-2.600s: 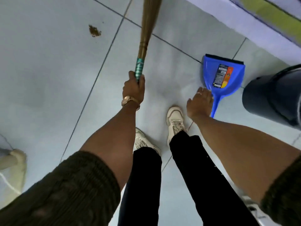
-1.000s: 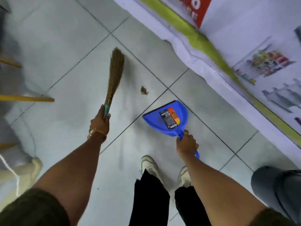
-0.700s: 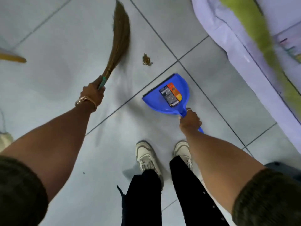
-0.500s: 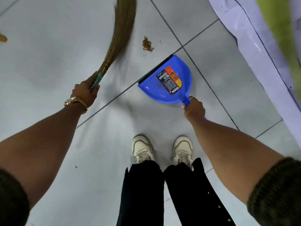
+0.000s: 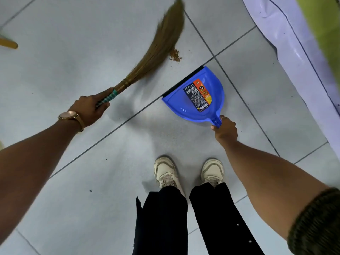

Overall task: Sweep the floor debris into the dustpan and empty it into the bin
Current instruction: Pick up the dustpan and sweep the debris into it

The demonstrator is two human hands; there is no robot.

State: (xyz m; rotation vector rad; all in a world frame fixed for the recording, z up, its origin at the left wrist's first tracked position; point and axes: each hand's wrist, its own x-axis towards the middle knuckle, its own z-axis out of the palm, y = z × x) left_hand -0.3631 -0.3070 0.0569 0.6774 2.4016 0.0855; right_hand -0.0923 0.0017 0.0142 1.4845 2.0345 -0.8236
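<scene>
Head view: the left hand (image 5: 90, 109) wraps its fingers around the broom (image 5: 158, 46), bristles just behind the debris (image 5: 175, 55) to push it toward the dustpan (image 5: 198, 96). The right hand (image 5: 225, 130) grips the dustpan's handle, lip facing the pile.

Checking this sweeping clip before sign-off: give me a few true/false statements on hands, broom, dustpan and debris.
1. The left hand grips the broom. True.
2. The debris pile lies inside the dustpan. False: it is on the floor, beyond the pan's black lip.
3. The right hand holds the dustpan's handle. True.
4. The broom bristles are far from the debris. False: they are right beside it.
5. The bin is visible. False.
</scene>
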